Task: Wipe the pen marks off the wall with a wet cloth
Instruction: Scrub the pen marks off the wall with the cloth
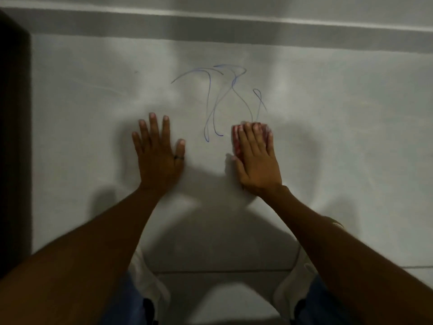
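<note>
- On the pale wall (93, 127), both of a person's hands lie flat, arms reaching forward from the bottom corners of the view.
- Left hand (159, 158): palm against the bare wall, fingers (153, 127) spread apart and pointing up, holding nothing. A dark ring (178, 157) sits on the thumb.
- Right hand (255, 158): palm down on a red cloth (236, 141), fingers (254, 134) held close together and pointing up, pressing the cloth flat to the wall rather than pinching it. Only the cloth's edges show, beside the inner edge of the hand and just past the fingertips.
- Blue pen marks (218, 99): looping scribbles directly above the right fingertips and in the gap between the two hands. The lowest loops end level with the right fingertips; one line runs down to touch the cloth's top edge.
- Below the forearms: blue trousers, white shoes and a tiled floor (222, 277).
- Far left of the left fingers: a dark vertical edge (14, 137), too dim to identify.
</note>
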`<control>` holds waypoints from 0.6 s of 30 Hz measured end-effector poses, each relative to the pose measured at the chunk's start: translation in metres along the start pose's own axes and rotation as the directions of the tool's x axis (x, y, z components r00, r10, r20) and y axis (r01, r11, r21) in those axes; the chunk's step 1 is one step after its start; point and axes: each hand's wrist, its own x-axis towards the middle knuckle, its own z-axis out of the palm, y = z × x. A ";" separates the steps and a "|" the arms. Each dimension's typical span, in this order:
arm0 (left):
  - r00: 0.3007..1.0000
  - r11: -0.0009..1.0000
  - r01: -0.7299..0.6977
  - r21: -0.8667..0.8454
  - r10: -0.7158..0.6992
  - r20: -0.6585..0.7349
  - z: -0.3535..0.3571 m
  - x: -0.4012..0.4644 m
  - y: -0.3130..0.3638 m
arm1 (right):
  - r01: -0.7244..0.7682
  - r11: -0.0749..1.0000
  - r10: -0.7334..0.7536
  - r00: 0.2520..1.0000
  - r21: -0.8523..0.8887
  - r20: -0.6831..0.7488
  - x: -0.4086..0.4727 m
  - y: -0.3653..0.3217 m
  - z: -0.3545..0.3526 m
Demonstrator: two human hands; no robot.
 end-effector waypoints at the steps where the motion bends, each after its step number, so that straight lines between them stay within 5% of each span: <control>1: 0.998 1.000 0.000 0.023 0.001 -0.058 0.009 -0.001 -0.001 | 0.056 0.997 -0.058 0.998 -0.053 -0.031 0.002 0.003 0.008; 4: 0.987 0.999 -0.022 0.050 0.030 -0.159 0.022 0.000 -0.009 | 0.280 0.949 -0.293 0.953 -0.146 -0.076 0.015 0.035 0.008; 5: 0.984 0.998 -0.029 0.052 0.038 -0.176 0.024 0.001 -0.010 | 0.235 0.962 -0.253 0.960 -0.141 -0.122 0.021 0.047 0.004; 8: 0.975 0.998 -0.027 0.056 0.038 -0.220 0.029 0.004 -0.010 | -0.261 0.965 0.249 0.933 -0.013 -0.261 0.042 0.050 -0.006; 9: 0.973 0.998 -0.027 0.052 0.038 -0.229 0.031 0.004 -0.012 | -0.250 0.967 0.230 0.939 -0.049 -0.257 0.046 0.039 -0.006; 12: 0.970 0.998 -0.039 0.042 0.048 -0.238 0.032 0.003 -0.013 | 0.211 0.961 -0.235 0.963 -0.178 -0.128 0.048 0.037 -0.006; 13: 0.969 0.998 -0.040 0.038 0.048 -0.242 0.032 0.003 -0.013 | 0.201 0.963 -0.225 0.966 -0.180 -0.129 0.051 0.044 -0.011; 16: 0.965 0.999 -0.046 0.018 0.049 -0.258 0.032 0.001 -0.012 | -0.208 0.973 0.177 0.954 -0.105 -0.243 0.061 0.036 -0.016; 18: 0.963 0.998 -0.056 0.016 0.058 -0.261 0.032 -0.001 -0.011 | 0.013 0.986 -0.042 0.984 -0.164 -0.172 0.063 0.022 -0.013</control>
